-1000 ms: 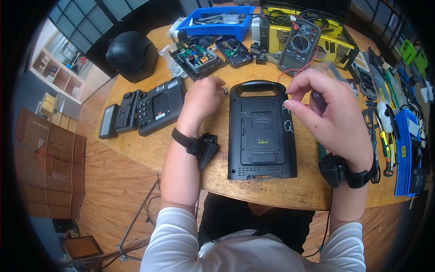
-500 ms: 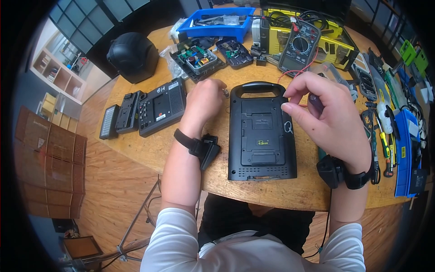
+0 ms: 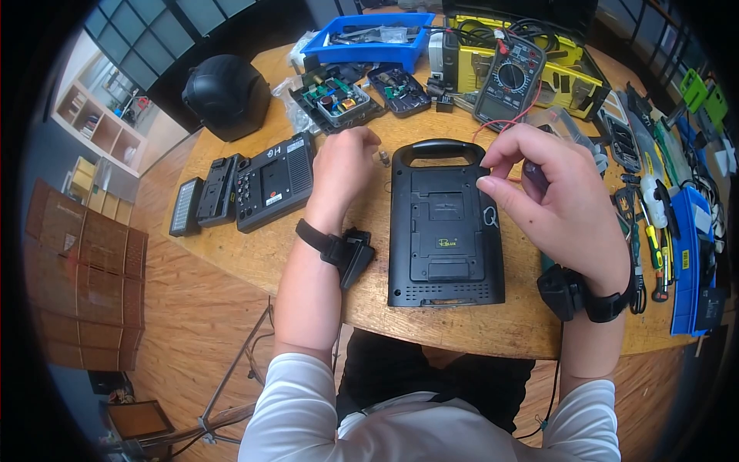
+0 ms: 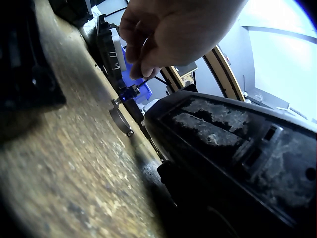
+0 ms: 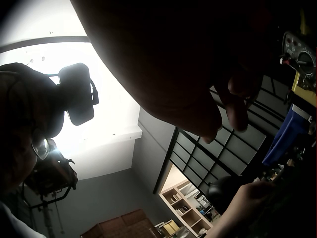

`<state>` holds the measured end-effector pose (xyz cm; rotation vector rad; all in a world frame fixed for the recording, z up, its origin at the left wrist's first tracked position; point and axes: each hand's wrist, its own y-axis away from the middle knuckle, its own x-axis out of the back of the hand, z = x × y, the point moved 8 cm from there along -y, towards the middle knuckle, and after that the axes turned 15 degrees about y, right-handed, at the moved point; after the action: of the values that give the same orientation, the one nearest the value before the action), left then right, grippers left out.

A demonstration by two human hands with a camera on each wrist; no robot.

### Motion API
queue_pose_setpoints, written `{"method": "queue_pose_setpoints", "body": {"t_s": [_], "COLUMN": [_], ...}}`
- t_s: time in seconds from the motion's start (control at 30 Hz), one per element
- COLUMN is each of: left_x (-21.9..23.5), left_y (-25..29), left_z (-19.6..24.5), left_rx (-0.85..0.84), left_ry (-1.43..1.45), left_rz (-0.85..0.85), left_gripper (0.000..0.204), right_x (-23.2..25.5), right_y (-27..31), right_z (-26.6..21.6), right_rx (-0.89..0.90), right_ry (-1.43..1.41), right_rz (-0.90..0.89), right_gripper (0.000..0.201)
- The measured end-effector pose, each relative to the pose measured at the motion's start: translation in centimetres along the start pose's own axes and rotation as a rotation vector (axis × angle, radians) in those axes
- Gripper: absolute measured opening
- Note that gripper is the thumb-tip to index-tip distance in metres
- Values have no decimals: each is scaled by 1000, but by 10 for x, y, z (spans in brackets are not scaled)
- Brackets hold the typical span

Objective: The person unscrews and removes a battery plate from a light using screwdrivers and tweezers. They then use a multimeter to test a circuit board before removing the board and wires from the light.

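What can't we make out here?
Black case, far face: head view, turned away from the camera.
Multimeter reading: head view, too small; right wrist view, right edge cuts the meter.
Thin dark item by the left hand: left wrist view, too small and dim to identify or tell if pinched.
Right hand contents: head view, hand blocks palm; right wrist view, deep shadow.

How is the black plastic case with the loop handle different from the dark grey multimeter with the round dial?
The black case looks larger than the grey multimeter. The case has a handle; the multimeter has a round dial. The case is nearer; the multimeter is farther back. Both have dark bodies.
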<state>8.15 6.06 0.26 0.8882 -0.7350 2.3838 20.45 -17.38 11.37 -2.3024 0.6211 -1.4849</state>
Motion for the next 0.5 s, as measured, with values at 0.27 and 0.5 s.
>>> {"method": "queue_pose_setpoints", "body": {"t_s": [0.27,0.5], "left_x": [-4,-5], "left_y": [0,0], "left_z": [1,0], "left_rx": [-11,-20], "left_ry": [-11,-5], "left_rz": [-44,-51], "left_gripper": [15,15], "right_x": [-1,-2], "right_y": [0,0], "right_z": [-1,-1], "right_rx": [12,13], "right_ry": [0,14], "right_rz": [9,4], "right_gripper": [17,17]}}
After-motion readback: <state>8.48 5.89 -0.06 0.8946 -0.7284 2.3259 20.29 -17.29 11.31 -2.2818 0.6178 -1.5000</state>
